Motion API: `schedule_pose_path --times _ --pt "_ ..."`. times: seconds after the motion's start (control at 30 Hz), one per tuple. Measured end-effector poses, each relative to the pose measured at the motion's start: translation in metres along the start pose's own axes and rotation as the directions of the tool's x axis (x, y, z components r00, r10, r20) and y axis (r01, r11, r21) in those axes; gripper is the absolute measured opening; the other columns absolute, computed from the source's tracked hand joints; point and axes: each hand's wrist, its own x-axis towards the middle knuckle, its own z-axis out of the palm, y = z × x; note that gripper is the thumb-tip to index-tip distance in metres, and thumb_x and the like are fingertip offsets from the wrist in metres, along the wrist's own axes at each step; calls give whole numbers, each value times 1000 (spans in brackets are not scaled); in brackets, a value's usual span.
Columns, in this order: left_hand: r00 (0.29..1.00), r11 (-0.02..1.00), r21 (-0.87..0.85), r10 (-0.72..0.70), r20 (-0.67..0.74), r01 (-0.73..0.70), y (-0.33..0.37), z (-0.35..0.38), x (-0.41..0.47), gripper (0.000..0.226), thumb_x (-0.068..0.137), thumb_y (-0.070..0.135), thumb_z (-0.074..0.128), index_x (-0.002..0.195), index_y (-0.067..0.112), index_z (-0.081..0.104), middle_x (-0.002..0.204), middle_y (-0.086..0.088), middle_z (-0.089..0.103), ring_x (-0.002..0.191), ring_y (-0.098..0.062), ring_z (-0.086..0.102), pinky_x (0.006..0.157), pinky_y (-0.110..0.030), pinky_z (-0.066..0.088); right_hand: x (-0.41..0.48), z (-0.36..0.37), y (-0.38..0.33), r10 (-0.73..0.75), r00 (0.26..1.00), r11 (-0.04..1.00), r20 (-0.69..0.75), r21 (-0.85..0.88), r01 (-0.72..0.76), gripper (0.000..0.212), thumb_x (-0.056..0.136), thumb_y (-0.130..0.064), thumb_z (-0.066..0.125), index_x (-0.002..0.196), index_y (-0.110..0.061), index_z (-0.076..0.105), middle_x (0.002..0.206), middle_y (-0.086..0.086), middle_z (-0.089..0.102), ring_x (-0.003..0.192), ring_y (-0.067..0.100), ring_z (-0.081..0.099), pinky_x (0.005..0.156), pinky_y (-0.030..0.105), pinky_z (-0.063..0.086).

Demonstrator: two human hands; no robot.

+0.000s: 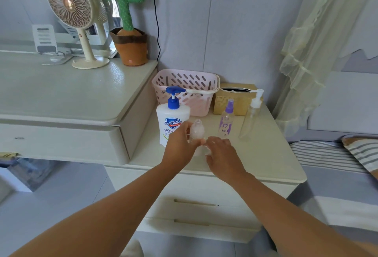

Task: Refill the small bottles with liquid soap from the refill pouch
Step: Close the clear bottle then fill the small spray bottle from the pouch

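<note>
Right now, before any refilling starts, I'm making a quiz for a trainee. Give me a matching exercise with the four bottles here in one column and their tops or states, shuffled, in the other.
Things:
1. Safeguard soap bottle
2. heart-print spray bottle
3. tall clear bottle
4. small bottle

Traits:
A. white pump
B. capless, gripped by the left hand
C. blue pump
D. purple top

Pairs: 1-C, 2-D, 3-A, 4-B

A cream nightstand (266, 154) stands beside a taller dresser (61, 93) against pale grey walls (255, 31)
</note>
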Motion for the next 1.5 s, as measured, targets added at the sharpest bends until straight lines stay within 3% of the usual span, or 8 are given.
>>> schedule_pose_path --times 0.17,0.4,0.63,0.77,0.9,1.17,1.4,1.5 --pt "1000 1000 -10 -3 18 3 -7 3 -2 39 78 22 76 110 18 55 103 6 63 96 -12 60 84 -23 48 1 -1 -1 -2 1000 995 7 -95 2 30 92 -23 51 121 -20 56 118 3 52 104 24 47 86 33 45" --pt "999 999 -9 -33 24 33 -10 3 -6 39 78 21 76 111 18 54 108 3 64 99 -15 60 85 -27 48 -12 -11 1 49 999 995 -13 86 -48 20 84 -18 64 103 -22 59 98 0 53 95 19 52 78 30 47" --pt "999 1000 -20 -18 42 19 5 -9 -19 38 79 23 76 110 19 54 110 4 64 100 -14 60 83 -25 47 -27 -59 -13 25 936 971 -351 231 61 5 91 -22 60 92 -23 65 82 -11 65 69 5 56 62 24 49" --pt "998 1000 -21 10 58 -9 20 -22 -32 39 77 22 77 110 19 56 108 4 64 100 -13 61 85 -28 50 -38 -105 -29 64 870 961 -490 264 78 14 92 -31 61 88 -18 64 59 -14 51 52 3 46 51 14 34" --pt "998 1000 -4 18 55 -18 30 -36 -47 40 77 22 78 112 20 58 106 6 64 97 -13 60 78 -21 45 -49 -146 -46 120 822 914 -556 386 128 24 94 -29 58 71 -29 49 45 -9 40 45 8 40 46 14 25" --pt "998 995 97 -12 54 7 48 -64 -63 45 75 23 79 114 18 57 109 2 63 94 -18 62 79 -27 47 -61 -202 -75 164 804 844 -572 504 186 23 94 -31 57 81 -13 62 47 -12 42 46 9 37 47 14 26" --pt "999 991 132 15 41 -20 58 -78 -72 44 75 23 79 113 18 57 110 1 63 94 -18 61 82 -30 49 -69 -215 -93 127 860 846 -495 507 167 21 94 -29 57 82 -13 61 47 -24 48 43 4 42 44 11 28" --pt "998 989 142 33 61 -42 67 -81 -77 48 76 26 79 117 18 56 113 2 62 99 -17 60 85 -29 49 -72 -217 -100 113 883 855 -456 497 148 18 95 -26 57 84 -12 61 46 -19 44 40 0 45 42 8 30"
